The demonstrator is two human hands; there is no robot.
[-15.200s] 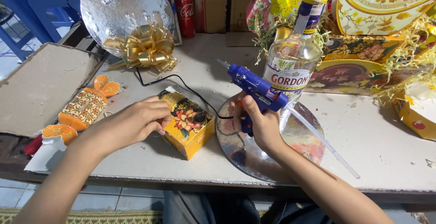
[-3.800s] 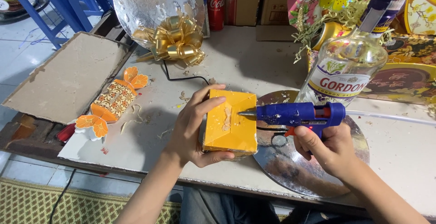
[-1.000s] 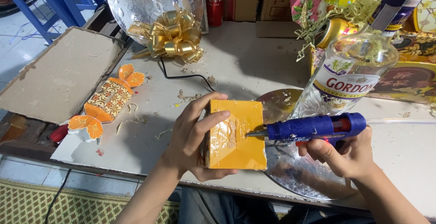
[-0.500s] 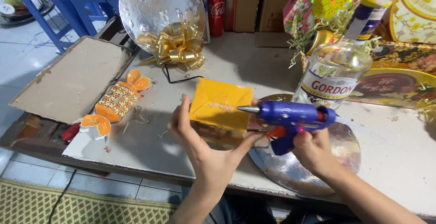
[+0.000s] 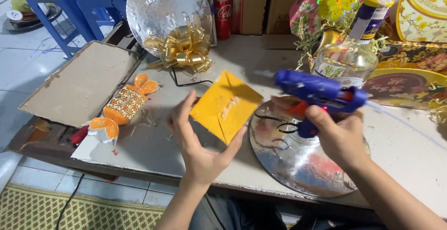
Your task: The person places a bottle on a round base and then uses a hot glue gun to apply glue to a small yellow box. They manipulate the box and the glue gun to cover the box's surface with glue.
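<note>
Left hand (image 5: 200,148) grip holding yellow box (image 5: 225,106) tilted at centre frame, right hand (image 5: 340,137) grip holding blue glue gun (image 5: 316,92) over silver disc (image 5: 298,157), bare table (image 5: 153,141) lower left near its front edge

Layout on the table (image 5: 409,164): box (image 5: 226,105) held in left hand (image 5: 200,141) at centre; glue gun (image 5: 319,92) in right hand (image 5: 337,137) to its right, above round tray (image 5: 298,169). Bottle (image 5: 347,60) behind the gun. Bow (image 5: 184,48) far left-centre; candy-shaped ornament (image 5: 123,104) left.

Count: one yellow box (image 5: 224,106), one blue glue gun (image 5: 321,95), two silver discs (image 5: 302,157), apparently one bottle (image 5: 347,60).
</note>
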